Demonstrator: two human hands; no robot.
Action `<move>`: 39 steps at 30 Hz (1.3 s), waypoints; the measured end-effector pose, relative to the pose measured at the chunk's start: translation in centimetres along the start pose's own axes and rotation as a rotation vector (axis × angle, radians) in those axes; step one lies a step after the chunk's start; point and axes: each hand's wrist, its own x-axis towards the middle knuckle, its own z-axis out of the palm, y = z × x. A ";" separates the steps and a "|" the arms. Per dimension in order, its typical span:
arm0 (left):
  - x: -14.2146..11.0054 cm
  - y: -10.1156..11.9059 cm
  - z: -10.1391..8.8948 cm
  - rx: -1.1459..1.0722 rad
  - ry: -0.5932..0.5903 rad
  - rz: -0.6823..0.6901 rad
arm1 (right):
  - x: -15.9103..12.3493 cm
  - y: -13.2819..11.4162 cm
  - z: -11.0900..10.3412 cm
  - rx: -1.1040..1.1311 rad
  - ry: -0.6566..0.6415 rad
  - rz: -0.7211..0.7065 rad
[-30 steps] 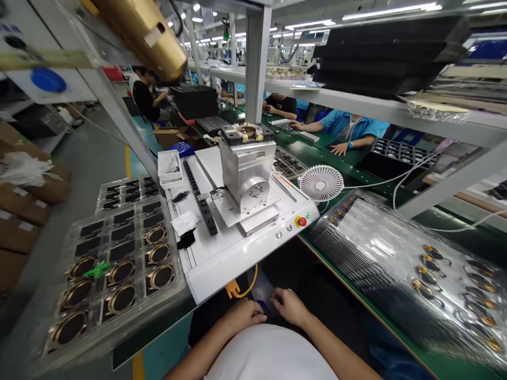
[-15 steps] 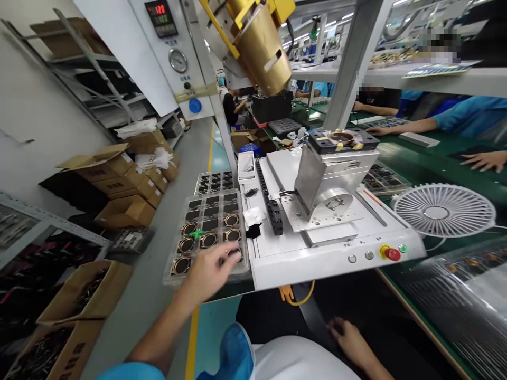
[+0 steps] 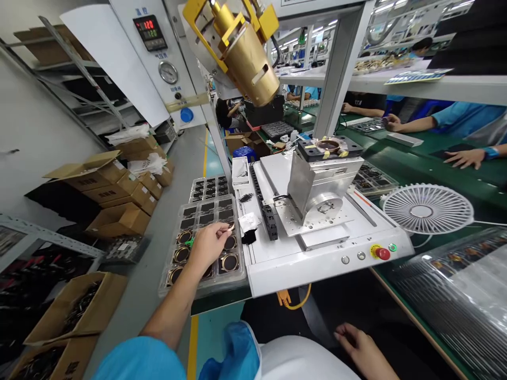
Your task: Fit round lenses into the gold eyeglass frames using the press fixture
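Note:
Over the clear plastic tray [image 3: 241,272] at the left, my left hand [image 3: 209,244] reaches in with thumb and fingertips pinched together. They close on the edge of a gold-rimmed round part in the right-hand column, mostly covered by the fingers. Below it lie more gold-rimmed dark discs [image 3: 228,262], and flat black pieces [image 3: 206,218] fill the upper pockets. A green mark [image 3: 190,242] shows beside my wrist. Low by my lap, my right hand [image 3: 354,340] rests with loosely curled fingers, thumb apart, holding nothing I can see.
Right of the tray stands a white machine base [image 3: 277,269] with a metal fixture [image 3: 317,182] and red stop button [image 3: 382,254]. A brass cylinder head [image 3: 253,68] hangs above. A round fan [image 3: 428,208] lies at the right. A co-worker's hand [image 3: 467,157] rests on the green table.
My left hand has moved up the tray from the lower right pocket to a higher one, and its fingers are now pinched. My right hand stays low by my lap.

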 end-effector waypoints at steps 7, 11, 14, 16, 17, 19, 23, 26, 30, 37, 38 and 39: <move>-1.1 1.8 -0.7 -0.148 0.132 0.169 | 1.5 -16.9 -15.2 -0.056 0.017 -0.415; -0.7 4.1 -1.6 -0.130 0.213 0.375 | 7.5 -28.6 -23.2 -0.182 0.440 -0.839; -0.4 5.7 -2.9 -0.134 0.273 0.534 | 12.4 -35.2 -26.2 -0.353 0.501 -0.948; -0.3 6.5 -3.8 -0.148 0.302 0.625 | 14.6 -38.1 -27.2 -0.473 0.309 -0.869; -0.2 6.9 -4.3 -0.155 0.310 0.663 | 15.3 -39.2 -27.6 -0.522 0.209 -0.822; 0.2 7.8 -5.1 -0.170 0.322 0.725 | 16.2 -40.3 -28.3 -0.586 0.078 -0.784; 2.1 10.7 -6.1 -0.175 0.350 0.804 | 17.1 -39.8 -29.0 -0.471 0.081 -0.948; 4.3 13.8 -6.2 -0.148 0.376 0.912 | 16.6 -37.9 -28.6 -0.131 0.246 -1.036; 6.8 17.5 -5.7 -0.055 0.382 1.081 | 13.2 -34.5 -27.0 0.262 0.430 -1.007; 8.1 20.6 -4.0 0.096 0.424 1.210 | 5.8 -25.5 -24.3 0.384 0.512 -0.811; 8.2 20.7 -3.9 0.101 0.414 1.219 | 5.1 -24.1 -23.9 0.388 0.526 -0.779; 8.5 20.9 -3.8 0.089 0.393 1.221 | 4.4 -22.7 -23.5 0.389 0.537 -0.747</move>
